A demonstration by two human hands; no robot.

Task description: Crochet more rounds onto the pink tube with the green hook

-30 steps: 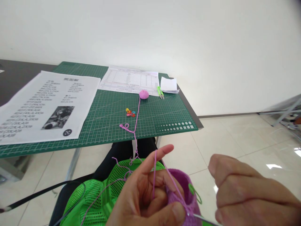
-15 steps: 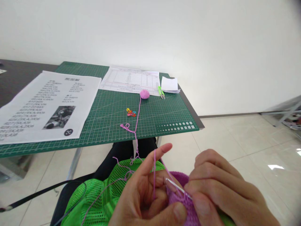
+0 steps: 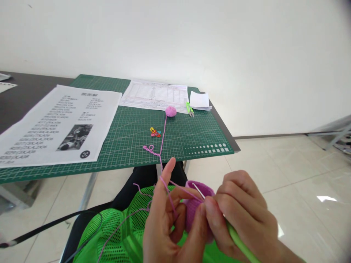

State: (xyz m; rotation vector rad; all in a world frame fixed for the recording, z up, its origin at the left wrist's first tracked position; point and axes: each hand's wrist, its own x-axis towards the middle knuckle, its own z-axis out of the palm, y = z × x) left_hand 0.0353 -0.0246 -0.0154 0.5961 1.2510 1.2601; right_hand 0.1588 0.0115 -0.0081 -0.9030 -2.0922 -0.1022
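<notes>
My right hand is closed around a crochet hook with a green handle and a thin metal tip. The tip points up and left, over the edge of a pink-purple crocheted piece shaped like a small cup. Thumb and fingers of my left hand pinch that piece from the left. A strand of pink yarn runs over my raised left index finger and down to the hook. On the green cutting mat, a small ball of pink yarn trails a strand over the table's front edge.
A green cutting mat covers much of the dark table. On it are a printed pattern sheet, a form, green thread snips, white paper slips and colourful stitch markers. Green mesh fabric lies over my lap.
Both hands have shifted, and my left index finger now points more upright. The crocheted piece has turned so its open rim shows, and the hook's green handle has come into view.
</notes>
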